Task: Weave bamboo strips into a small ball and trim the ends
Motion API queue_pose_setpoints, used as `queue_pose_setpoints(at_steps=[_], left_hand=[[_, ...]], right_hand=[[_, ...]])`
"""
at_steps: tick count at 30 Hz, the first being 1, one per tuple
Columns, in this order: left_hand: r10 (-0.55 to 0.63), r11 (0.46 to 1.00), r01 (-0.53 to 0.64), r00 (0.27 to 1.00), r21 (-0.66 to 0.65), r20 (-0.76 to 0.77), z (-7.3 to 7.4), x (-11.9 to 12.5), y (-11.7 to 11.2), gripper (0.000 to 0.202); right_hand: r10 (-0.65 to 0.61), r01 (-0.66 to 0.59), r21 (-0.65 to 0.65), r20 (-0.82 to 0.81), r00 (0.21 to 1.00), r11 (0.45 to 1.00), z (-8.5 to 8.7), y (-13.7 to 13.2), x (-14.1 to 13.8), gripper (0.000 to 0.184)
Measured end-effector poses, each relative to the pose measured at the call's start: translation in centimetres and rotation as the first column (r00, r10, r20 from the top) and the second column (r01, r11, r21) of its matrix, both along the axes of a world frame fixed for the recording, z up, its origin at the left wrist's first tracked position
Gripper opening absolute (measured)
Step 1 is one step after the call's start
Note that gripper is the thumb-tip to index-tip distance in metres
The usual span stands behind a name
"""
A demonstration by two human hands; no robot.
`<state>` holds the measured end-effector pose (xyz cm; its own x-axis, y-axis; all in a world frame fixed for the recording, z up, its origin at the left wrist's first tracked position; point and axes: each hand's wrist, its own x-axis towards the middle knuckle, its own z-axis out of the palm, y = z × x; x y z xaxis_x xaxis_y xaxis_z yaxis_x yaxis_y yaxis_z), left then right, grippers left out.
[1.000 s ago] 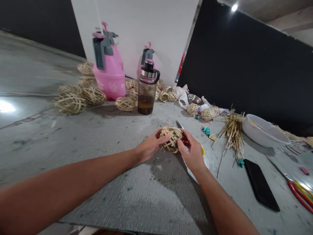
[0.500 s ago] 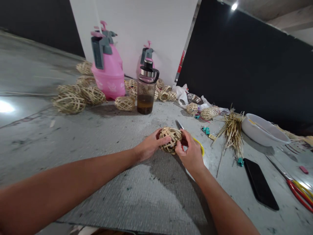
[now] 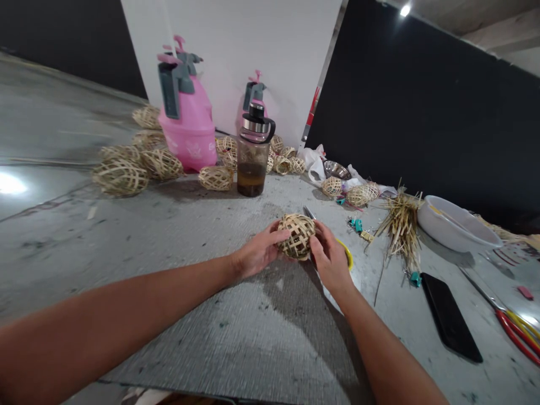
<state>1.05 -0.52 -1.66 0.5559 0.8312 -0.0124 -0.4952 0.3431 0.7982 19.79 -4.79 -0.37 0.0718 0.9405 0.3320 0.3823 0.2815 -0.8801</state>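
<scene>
A small woven bamboo ball [image 3: 297, 235] sits between both my hands over the grey tabletop [image 3: 189, 242]. My left hand [image 3: 259, 252] cups its left side with fingers curled round it. From the right, my right hand [image 3: 329, 256] grips it, fingers pressed on the weave. Just behind the ball lie scissors [image 3: 310, 214] and a yellow ring [image 3: 346, 253], partly hidden by my right hand.
Behind stand a drink bottle [image 3: 253, 157], two pink sprayers [image 3: 185, 112] and several woven balls [image 3: 122, 175]. To the right lie bamboo strips [image 3: 399, 225], clips [image 3: 358, 225], a white bowl [image 3: 455, 228], a black phone [image 3: 450, 318] and red-handled scissors [image 3: 512, 329].
The ball has been turned between my hands, showing a different face of the weave. My right hand shifted from picking at its side to gripping it.
</scene>
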Motion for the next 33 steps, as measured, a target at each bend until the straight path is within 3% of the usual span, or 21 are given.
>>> queue_pose_setpoints(at_steps=[6, 17, 21, 27, 33], left_hand=[[0.037, 0.998, -0.037, 0.999, 0.040, -0.003, -0.39, 0.02, 0.29, 0.047], [0.009, 0.998, -0.008, 1.000, 0.064, -0.010, -0.17, -0.10, 0.26, 0.057], [0.037, 0.999, -0.036, 0.999, 0.040, -0.030, -0.14, -0.02, 0.10, 0.060], [0.047, 0.997, -0.046, 0.999, 0.056, -0.025, -0.28, 0.04, 0.12, 0.064], [-0.023, 0.998, 0.027, 0.997, 0.053, -0.079, -0.04, -0.23, 0.32, 0.068]], right_hand=[[0.077, -0.078, -0.033, -0.046, 0.996, 0.996, 0.05, -0.01, -0.22, 0.059], [0.057, -0.057, 0.004, 0.014, 0.998, 0.998, 0.13, -0.20, -0.54, 0.050], [0.063, -0.062, -0.023, 0.031, 0.998, 0.998, 0.10, -0.39, -0.88, 0.066], [-0.053, 0.036, 0.076, 0.241, 0.969, 0.996, -0.17, -0.39, -0.79, 0.073], [-0.115, -0.001, 0.235, 0.477, 0.871, 0.972, -0.14, -0.54, -0.40, 0.072]])
